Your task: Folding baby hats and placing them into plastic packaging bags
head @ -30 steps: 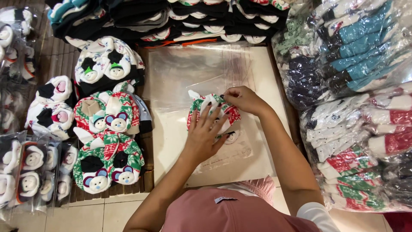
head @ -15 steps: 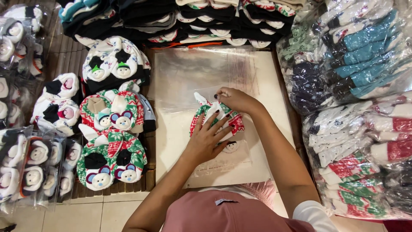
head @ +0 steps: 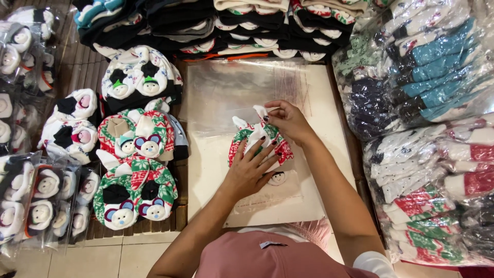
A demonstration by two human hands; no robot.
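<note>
Socks [head: 257,141], a folded red, green and white patterned pair with a small round plush face [head: 278,178] at the near end, lie in the middle of the pale worktop [head: 329,154], partly inside a clear plastic bag [head: 267,193]. Left hand [head: 250,170] is spread flat with fingers wide, pressing down on the socks and the bag. Right hand [head: 288,121] is pinched narrow at the far end of the pair, fingertips closed on the white cuff edge and the bag's mouth.

Beneath all that, a stack of clear flat bags [head: 226,90] covers the far part of the worktop, glossy and creased.

Out to the left, loose pairs with plush faces are heaped on a slatted surface: a white and black pair [head: 139,77] at the far end, a red and green pair with 2 mouse-like faces [head: 139,139] nearer, and a green pair [head: 134,193] nearest. Further left sit bagged snowman-faced pairs [head: 41,198].

Along the far edge runs a row of dark folded socks [head: 216,25]. On the right, bagged bundles [head: 427,67] in teal, navy, white and red are piled high, just beside the worktop.

At the bottom edge, a pink cap [head: 267,257] shows.
</note>
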